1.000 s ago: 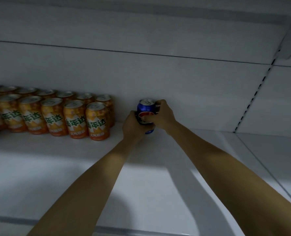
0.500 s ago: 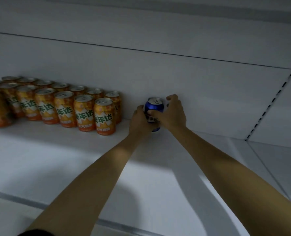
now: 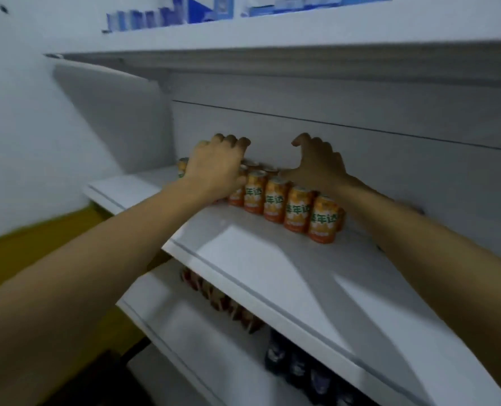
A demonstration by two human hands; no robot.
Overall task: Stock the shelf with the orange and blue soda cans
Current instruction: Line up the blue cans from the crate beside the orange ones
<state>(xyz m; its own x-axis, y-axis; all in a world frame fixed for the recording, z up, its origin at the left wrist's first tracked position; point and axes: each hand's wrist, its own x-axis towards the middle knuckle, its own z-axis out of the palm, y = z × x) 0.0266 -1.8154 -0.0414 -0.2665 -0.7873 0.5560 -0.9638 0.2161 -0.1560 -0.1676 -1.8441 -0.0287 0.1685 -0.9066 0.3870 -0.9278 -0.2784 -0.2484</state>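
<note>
Head view, read left to right. Yellow floor point(image 3: 38, 247) is seen at far left, below the white shelf point(image 3: 258, 273). The left hand point(image 3: 214, 168) is placed over the left end of the row of orange soda cans point(image 3: 275, 200), with its back turned to the camera and its fingers point(image 3: 231, 142) bent over the far side of the cans. The cans beneath are hidden by the palm, so it cannot be told whether the left grip is closed on a can or only resting there. The row stands upright on the shelf close to the back panel point(image 3: 389, 159) and runs diagonally toward the lower right, the cans touching one another. The right hand point(image 3: 316, 168) is held over the can tops near the middle of the row. Its grip is spread in a C, thumb stretched left and fingers curled above, and nothing is seen held in it. Blue packages point(image 3: 167, 19) are noted on the upper shelf point(image 3: 302, 54). Blurred reddish packs point(image 3: 222, 300) and dark bottles point(image 3: 296, 364) are noted on the lower shelf point(image 3: 184, 332).
</note>
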